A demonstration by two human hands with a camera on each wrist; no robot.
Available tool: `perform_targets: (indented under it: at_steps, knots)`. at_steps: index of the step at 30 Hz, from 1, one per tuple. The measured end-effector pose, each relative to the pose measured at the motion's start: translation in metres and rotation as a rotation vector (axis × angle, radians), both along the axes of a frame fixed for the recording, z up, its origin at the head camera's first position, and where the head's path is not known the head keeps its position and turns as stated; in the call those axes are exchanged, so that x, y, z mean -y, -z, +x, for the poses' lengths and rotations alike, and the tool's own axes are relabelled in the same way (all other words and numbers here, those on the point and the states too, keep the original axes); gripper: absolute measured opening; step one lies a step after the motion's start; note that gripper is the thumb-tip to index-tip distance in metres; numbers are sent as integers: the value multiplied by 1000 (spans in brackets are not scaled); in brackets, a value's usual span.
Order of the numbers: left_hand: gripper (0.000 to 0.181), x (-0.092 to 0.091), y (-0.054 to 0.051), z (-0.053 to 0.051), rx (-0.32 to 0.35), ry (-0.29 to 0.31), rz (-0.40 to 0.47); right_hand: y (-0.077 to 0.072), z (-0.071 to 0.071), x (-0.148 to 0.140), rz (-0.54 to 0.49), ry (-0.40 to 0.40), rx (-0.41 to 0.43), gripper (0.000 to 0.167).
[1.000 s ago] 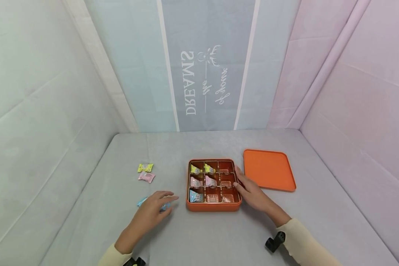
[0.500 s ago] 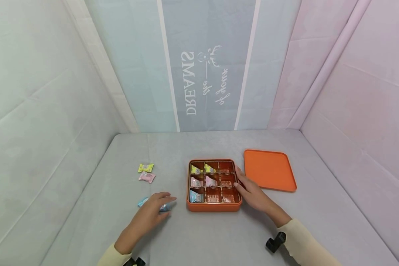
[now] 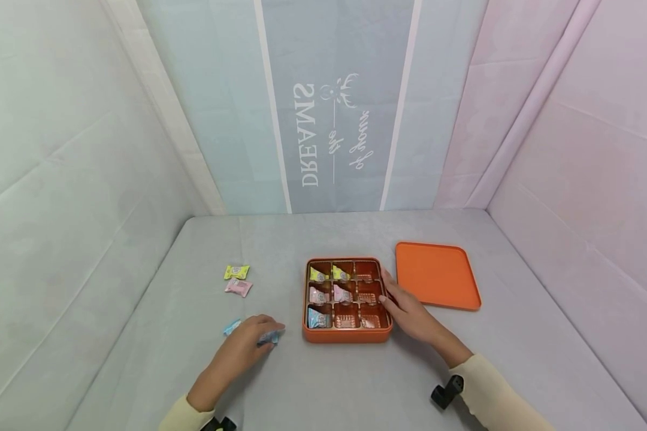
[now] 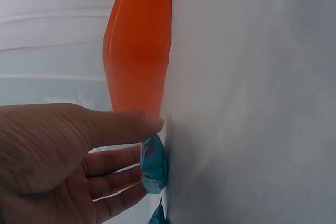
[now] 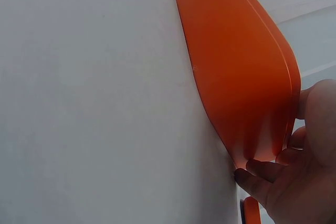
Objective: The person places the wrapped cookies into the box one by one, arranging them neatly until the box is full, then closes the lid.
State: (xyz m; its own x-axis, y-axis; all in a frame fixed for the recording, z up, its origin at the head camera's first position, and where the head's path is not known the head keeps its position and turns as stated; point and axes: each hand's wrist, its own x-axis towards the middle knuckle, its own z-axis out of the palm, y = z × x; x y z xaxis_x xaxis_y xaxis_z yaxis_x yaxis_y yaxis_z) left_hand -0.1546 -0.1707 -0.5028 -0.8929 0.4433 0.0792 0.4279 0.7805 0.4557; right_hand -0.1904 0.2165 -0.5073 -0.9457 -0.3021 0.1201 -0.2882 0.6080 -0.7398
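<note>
My left hand [image 3: 242, 345] is low over the table, left of the box. Its thumb and fingers pinch a blue-wrapped candy [image 4: 153, 167], which is still at the tabletop. Another blue candy [image 3: 232, 327] lies beside that hand, partly covered by it. My right hand [image 3: 412, 314] holds the right side of the orange divided box [image 3: 347, 336], thumb at the rim and fingers along the outer wall [image 5: 241, 77]. In the box's left column sit a yellow candy [image 3: 319, 275], a pink one [image 3: 317, 295] and a blue one [image 3: 317, 318]; the middle column has a yellow candy [image 3: 340, 273] and a pink one [image 3: 342, 294].
An orange lid [image 3: 437, 275] lies flat behind and right of the box, close to my right hand. Toward the back left, a yellow candy [image 3: 236, 272] and a pink candy [image 3: 239, 287] lie on the grey cloth. Fabric walls rise at the back and both sides.
My left hand's fingers have closed in on the blue candy, the fingertips drawing slightly down and back. My right hand, the box and the lid stay in place.
</note>
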Motion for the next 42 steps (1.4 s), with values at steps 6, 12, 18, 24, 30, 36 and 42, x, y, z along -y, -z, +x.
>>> perform_targets:
  at_steps: [6, 12, 18, 24, 30, 36, 42]
  knots:
    - [35, -5, -1, 3, -34, 40, -8, 1, -1, 0, -2, 2, -5, 66]
    - [33, -7, -3, 1, -23, 57, -37, 2, -2, 0, -9, -2, -5, 66]
    - [37, 1, -5, 1, -74, 79, -48, 3, -2, 0, -15, -4, -1, 66]
    - [40, 9, -8, 0, -73, 67, -64, 3, -2, 1, -21, -6, 2, 66]
    - [36, 11, -4, -4, -12, 55, -30, 3, -1, 0, -19, -6, -1, 67]
    - [32, 9, -6, -8, 14, 7, 5, 4, -2, -1, -17, -8, -4, 66]
    - [28, 7, -12, -7, -31, 6, 47, 3, -2, 0, -16, -8, -7, 66]
